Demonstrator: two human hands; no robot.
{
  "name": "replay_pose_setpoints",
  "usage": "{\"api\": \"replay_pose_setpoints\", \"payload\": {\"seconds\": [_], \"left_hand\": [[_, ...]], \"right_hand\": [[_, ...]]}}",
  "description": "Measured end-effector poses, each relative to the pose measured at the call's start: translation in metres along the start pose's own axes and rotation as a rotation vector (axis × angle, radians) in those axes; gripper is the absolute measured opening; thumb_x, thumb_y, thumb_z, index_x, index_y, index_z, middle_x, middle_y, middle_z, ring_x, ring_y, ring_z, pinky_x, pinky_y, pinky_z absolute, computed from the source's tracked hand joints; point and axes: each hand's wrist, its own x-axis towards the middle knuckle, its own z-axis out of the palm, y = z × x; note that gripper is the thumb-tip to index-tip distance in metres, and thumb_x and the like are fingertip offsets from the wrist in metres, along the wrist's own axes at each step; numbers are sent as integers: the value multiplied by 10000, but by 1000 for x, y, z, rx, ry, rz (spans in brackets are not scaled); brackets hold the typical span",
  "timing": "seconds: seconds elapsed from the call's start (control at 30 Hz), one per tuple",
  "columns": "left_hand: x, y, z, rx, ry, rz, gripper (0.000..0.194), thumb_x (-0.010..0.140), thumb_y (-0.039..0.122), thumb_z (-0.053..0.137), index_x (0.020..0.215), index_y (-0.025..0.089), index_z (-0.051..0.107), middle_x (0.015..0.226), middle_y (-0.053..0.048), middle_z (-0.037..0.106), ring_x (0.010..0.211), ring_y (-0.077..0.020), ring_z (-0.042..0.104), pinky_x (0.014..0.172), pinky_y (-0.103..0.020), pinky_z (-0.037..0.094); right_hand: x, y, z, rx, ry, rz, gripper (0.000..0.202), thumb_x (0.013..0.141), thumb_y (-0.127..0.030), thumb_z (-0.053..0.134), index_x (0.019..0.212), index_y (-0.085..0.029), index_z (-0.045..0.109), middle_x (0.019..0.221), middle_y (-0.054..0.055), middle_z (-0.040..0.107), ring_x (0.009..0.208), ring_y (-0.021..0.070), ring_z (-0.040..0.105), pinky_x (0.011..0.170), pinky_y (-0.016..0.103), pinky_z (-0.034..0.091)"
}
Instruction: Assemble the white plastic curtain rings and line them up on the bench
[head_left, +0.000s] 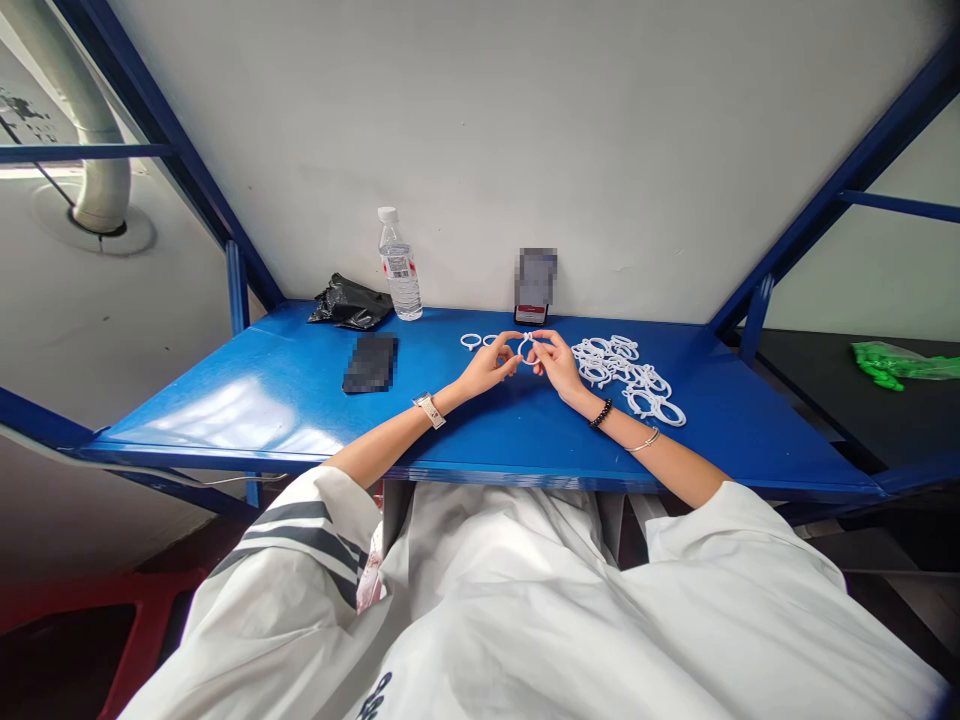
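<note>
Between my two hands, just above the blue table, a white plastic ring (529, 361) is held up on edge. My left hand (487, 366) pinches its left side, and the fingers of my right hand (556, 362) close on its right side and top. Partly behind my left fingers lies a white ring (489, 340), with a separate white ring (470, 341) flat on the table farther left. Right of my right hand spreads a loose pile of white rings (630, 375), each with a small knob or tab.
A phone (531, 290) leans on the wall behind my hands. To the left stand a water bottle (401, 270), a crumpled black bag (349, 303) and a dark flat object (370, 363). Blue frame posts flank the table (450, 430). Green items in plastic (885, 365) lie far right.
</note>
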Motion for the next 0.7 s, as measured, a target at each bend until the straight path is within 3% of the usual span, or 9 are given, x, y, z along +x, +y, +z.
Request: {"api": "replay_pose_setpoints", "payload": {"seconds": [0.37,0.53,0.7], "left_hand": [[-1,-1,1,134,-44,56,583,1014,390,426,1515,95,387,698,-5,661,583,-134,601,626,-242,475],[-2,-3,1,129,-73,63,670,1013,466,433,1558,87,344,663,5,664,547,-122,596,611,-228,468],[-2,-4,0,87,-63,43,753,996,514,472,1589,89,288,662,4,663,545,-123,601,603,-229,474]], "right_hand": [[-1,-2,-1,-28,50,-27,493,868,-679,610,1061,-228,575,682,-44,606,526,103,545,502,237,445],[-3,-4,-2,-66,48,-51,493,880,-687,592,1055,-226,594,706,-34,613,524,100,539,513,245,458],[-5,-6,1,-104,2,-80,476,912,-632,584,1180,-239,589,812,-8,650,570,109,560,525,257,481]]}}
